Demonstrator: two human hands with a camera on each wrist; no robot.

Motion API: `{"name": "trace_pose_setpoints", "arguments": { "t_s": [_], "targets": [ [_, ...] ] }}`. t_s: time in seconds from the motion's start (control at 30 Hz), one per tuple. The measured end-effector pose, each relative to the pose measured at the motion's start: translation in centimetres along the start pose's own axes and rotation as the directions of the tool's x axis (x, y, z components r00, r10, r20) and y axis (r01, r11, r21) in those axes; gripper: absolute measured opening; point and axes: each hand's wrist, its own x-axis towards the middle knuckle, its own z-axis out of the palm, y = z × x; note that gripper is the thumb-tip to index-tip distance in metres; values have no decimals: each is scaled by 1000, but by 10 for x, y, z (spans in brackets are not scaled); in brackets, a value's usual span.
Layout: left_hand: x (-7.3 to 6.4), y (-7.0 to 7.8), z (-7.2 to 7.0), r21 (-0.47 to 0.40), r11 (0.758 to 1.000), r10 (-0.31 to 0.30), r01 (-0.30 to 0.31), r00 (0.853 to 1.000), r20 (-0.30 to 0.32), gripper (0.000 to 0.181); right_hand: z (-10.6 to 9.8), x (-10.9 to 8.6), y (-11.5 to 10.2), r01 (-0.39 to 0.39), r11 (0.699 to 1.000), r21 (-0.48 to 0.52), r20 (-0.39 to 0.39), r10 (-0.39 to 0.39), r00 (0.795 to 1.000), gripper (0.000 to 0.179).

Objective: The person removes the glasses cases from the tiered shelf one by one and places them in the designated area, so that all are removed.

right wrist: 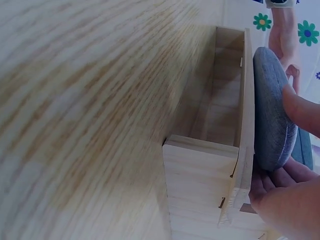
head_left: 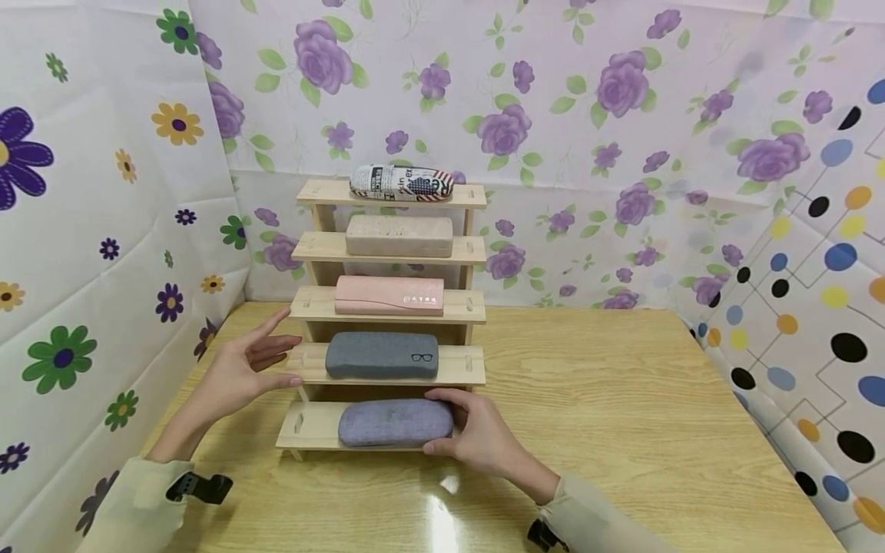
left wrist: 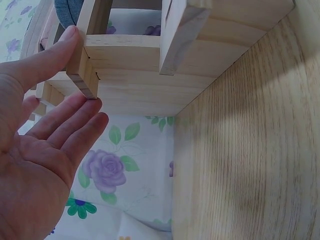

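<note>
1. I count five glasses cases, one on each of the five shelves of a stepped wooden rack (head_left: 311,426), and two hands at work.
2. The lavender case (head_left: 396,422) lies along the lowest shelf; the right hand (head_left: 477,434) grips its right end, thumb at the front and fingers around behind.
3. The left hand (head_left: 242,369) is spread, its fingers nearly straight, thumb and fingertips touching the left end of the second shelf up – how firmly they press I can't tell.
4. The rack stands on a pale wood-grained table (head_left: 588,399), with a bright patch of glare just in front.
5. Three patterned cloths surround it: coloured flowers at left (head_left: 124,269), purple roses behind (head_left: 574,238), joined dots at right.
6. Every case is closed, its contents hidden. Above the lavender one, going up: a slate-blue case (head_left: 376,355) marked with spectacles, a pink case (head_left: 387,292) with white lettering, a beige case (head_left: 399,236), and – on top – a newsprint-patterned case (head_left: 401,183) with stars and stripes.
</note>
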Motion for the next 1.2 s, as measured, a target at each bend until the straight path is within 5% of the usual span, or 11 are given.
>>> {"name": "trace_pose_setpoints", "arguments": {
  "t_s": [0.43,1.2],
  "targets": [
    [0,-1,0,6,1000,0,0,1000,-1,105,-2,-7,2,-5,991,134,-21,8,1000,68],
    [0,-2,0,-10,1000,19,-19,1000,-5,104,-31,-25,-13,38,990,139,-11,-37,999,66]
  ]
}}
